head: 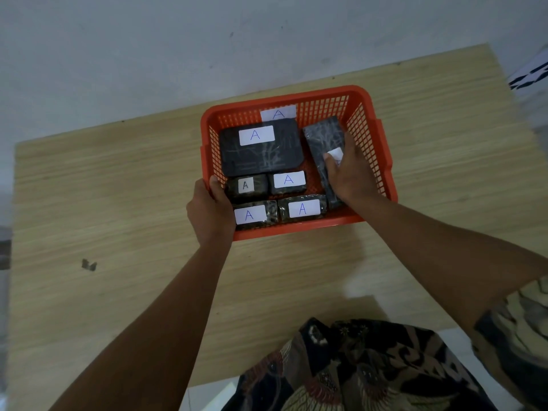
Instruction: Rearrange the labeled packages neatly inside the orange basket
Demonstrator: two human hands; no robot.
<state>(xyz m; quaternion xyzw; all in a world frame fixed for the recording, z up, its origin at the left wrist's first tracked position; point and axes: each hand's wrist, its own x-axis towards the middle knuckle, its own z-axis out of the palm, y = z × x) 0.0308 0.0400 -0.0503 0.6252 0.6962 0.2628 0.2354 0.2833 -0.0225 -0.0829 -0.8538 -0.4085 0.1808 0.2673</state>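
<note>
Now my left hand [209, 210] grips the orange basket [372, 106] at its near-left rim while my right hand [351, 176] clasps the long package [321, 137] along the right wall — next, I judge, squaring it beside the others.

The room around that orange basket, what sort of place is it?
Probably a plain room at home or a small workspace: a bare wooden table against a pale wall, holding an orange basket.
</note>
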